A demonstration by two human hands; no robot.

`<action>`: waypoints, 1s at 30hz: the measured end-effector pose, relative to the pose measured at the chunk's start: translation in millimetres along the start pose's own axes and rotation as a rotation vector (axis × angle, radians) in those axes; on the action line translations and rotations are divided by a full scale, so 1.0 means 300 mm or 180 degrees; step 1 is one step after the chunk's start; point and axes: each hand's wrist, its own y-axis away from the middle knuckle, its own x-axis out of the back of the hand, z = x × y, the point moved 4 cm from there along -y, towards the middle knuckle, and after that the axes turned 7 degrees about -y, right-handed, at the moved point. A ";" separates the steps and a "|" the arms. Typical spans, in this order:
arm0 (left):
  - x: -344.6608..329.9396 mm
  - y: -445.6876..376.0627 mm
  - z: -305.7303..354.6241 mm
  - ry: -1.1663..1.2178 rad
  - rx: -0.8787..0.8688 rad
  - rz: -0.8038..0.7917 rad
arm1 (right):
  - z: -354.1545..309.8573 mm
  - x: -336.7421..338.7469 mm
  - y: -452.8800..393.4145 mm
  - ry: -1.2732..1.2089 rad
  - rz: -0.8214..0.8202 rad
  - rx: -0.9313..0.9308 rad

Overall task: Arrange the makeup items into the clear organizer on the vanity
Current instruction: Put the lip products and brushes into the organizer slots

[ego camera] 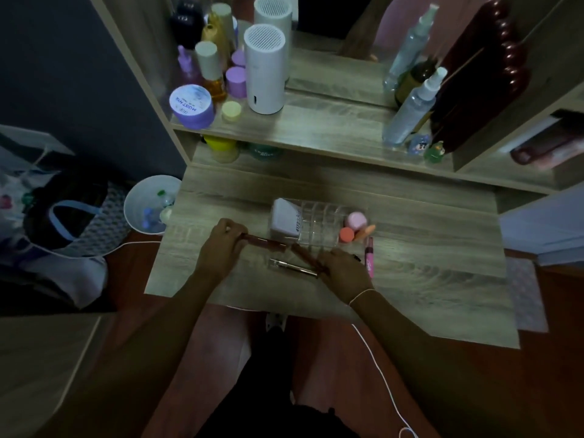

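The clear organizer (319, 222) stands on the vanity desk, with a white boxy item (286, 219) in its left part. My left hand (221, 245) grips one end of a dark red lip tube (265, 242) just in front of the organizer. A second dark red tube (308, 259) slants under the fingers of my right hand (343, 271). A metallic tube (292, 268) lies flat between my hands. To the organizer's right are a pink round puff (356, 220), an orange sponge (347, 234) and a pink tube (369, 256).
The upper shelf (316, 128) carries jars, bottles and two white cylinders (264, 69) on the left and spray bottles (410, 112) on the right. A white bin (148, 203) sits left of the desk. A white cable (379, 374) trails over the floor.
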 end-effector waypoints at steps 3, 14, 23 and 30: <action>-0.003 -0.007 -0.004 0.0216 0.0050 0.0033 | -0.010 0.011 -0.012 0.0011 0.0114 -0.0075; 0.091 0.014 0.014 0.1050 0.0021 0.0319 | -0.022 0.091 -0.018 -0.0778 0.0600 -0.0067; 0.194 -0.007 0.168 0.1566 -0.0080 0.0880 | -0.012 0.215 -0.039 -0.1915 0.1314 -0.0199; 0.200 -0.090 0.273 0.1546 -0.0370 0.0974 | 0.003 0.303 -0.074 -0.2100 0.1666 -0.0190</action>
